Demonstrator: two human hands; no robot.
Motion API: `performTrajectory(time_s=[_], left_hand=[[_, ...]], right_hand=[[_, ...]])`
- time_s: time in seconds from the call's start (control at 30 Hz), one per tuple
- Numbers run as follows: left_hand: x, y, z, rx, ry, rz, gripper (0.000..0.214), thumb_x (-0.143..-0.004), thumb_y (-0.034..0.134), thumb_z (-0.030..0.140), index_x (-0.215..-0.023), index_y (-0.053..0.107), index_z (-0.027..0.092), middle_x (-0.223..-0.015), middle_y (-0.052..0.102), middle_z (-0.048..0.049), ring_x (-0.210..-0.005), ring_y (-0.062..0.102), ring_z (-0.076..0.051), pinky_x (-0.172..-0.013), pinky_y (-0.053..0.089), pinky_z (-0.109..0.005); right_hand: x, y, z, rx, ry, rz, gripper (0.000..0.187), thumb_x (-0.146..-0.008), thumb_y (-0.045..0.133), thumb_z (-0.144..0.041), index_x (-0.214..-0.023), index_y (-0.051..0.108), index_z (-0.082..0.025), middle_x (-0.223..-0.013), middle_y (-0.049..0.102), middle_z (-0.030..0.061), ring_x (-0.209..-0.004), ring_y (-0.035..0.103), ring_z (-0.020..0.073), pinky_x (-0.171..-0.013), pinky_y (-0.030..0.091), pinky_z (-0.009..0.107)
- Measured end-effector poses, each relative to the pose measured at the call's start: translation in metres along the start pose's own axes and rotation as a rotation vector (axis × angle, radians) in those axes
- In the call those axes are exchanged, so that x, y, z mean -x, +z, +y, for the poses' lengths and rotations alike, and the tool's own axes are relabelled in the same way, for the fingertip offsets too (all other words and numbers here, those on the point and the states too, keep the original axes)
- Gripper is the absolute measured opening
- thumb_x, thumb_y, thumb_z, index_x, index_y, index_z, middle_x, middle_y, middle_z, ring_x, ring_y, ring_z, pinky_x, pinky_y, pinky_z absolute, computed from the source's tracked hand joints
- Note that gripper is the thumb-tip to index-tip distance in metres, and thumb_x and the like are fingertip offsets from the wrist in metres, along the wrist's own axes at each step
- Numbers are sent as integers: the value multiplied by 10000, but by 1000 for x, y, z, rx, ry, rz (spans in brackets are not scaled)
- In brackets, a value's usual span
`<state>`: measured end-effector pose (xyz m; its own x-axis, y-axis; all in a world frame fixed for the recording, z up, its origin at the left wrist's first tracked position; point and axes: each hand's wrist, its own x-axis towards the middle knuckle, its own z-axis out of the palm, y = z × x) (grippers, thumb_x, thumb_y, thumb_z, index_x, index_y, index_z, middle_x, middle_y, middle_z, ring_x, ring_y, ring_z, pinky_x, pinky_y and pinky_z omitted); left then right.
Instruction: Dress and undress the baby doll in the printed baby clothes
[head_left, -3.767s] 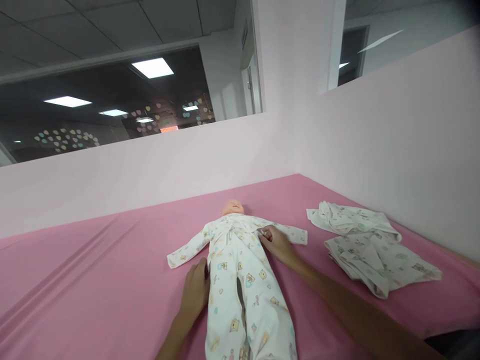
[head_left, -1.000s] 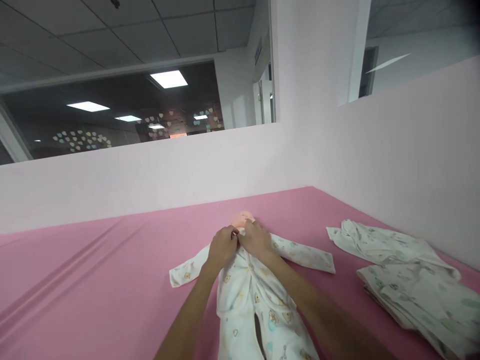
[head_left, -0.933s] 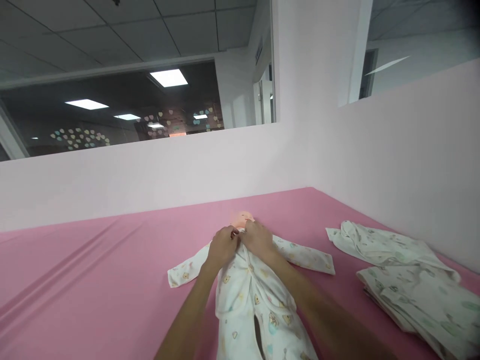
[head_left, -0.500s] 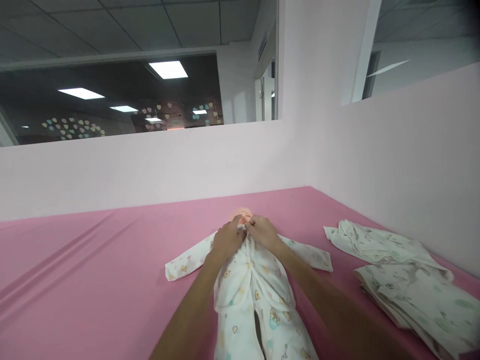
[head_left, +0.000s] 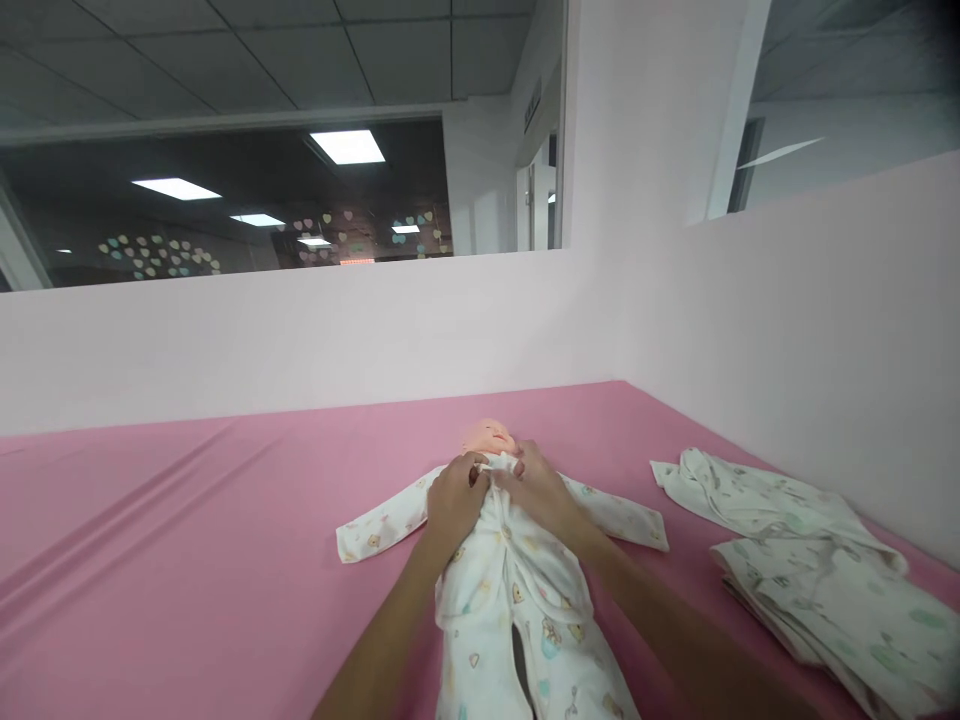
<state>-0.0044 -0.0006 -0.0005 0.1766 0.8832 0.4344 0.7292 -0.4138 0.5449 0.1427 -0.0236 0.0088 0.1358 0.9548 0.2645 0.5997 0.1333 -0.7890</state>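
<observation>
A baby doll (head_left: 489, 437) lies on its back, dressed in a white printed baby jacket (head_left: 480, 575) with its sleeves spread to both sides. White printed pants (head_left: 480, 665) with a slit in the middle cover its lower part. My left hand (head_left: 457, 497) is closed on the jacket front just below the doll's chin. Beside it, my right hand (head_left: 538, 490) grips the other side of the jacket at the neck, fingers bent near the collar. The exact fastening between the fingers is hidden.
The doll rests on a pink padded surface (head_left: 187, 540) bounded by a white wall (head_left: 375, 335) behind and another at the right. A crumpled white printed cloth (head_left: 772, 490) and a folded printed cloth (head_left: 840, 600) lie at the right. Windows (head_left: 262, 200) sit above the wall.
Both hands have shifted slightly down from the doll's chin, showing more of its face. My right hand's fingers have opened out a little at the collar. The view has tilted slightly.
</observation>
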Motion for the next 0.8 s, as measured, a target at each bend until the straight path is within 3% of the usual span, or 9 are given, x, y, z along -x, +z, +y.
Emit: performTrajectory(time_s=[0.07,0.27,0.57,0.8], left_hand=[[7,1,-4,-11,15,48,211,-842,452,193,-969,611,247,-899,653,-2,-805,562,-167,-674,361,-261],[21,2,-13,49,38,88,212,-898,403,206,-920,612,235,-978,663,-14,-898,573,-182,-765,386,-287],[29,-2,-13,14,39,61,172,-899,428,242,-859,593,219,-926,630,-15,-872,557,-177,-742,397,-289],[34,-5,-12,-30,86,62,167,-913,418,250,-878,577,210,-940,628,-19,-880,545,-177,-726,389,-289]], right_hand=[[14,2,-13,134,-78,12,390,-756,542,-416,-1076,490,-199,-931,612,46,-850,562,217,-680,371,293],[30,18,-27,539,-186,36,153,-819,441,-274,-859,563,-191,-927,644,72,-915,569,237,-742,345,327],[20,12,-25,682,-65,-25,210,-840,412,-266,-730,576,-196,-820,671,56,-772,607,203,-580,270,295],[22,1,-27,909,-194,-111,216,-849,404,-187,-732,585,-166,-800,663,86,-715,610,194,-542,229,283]])
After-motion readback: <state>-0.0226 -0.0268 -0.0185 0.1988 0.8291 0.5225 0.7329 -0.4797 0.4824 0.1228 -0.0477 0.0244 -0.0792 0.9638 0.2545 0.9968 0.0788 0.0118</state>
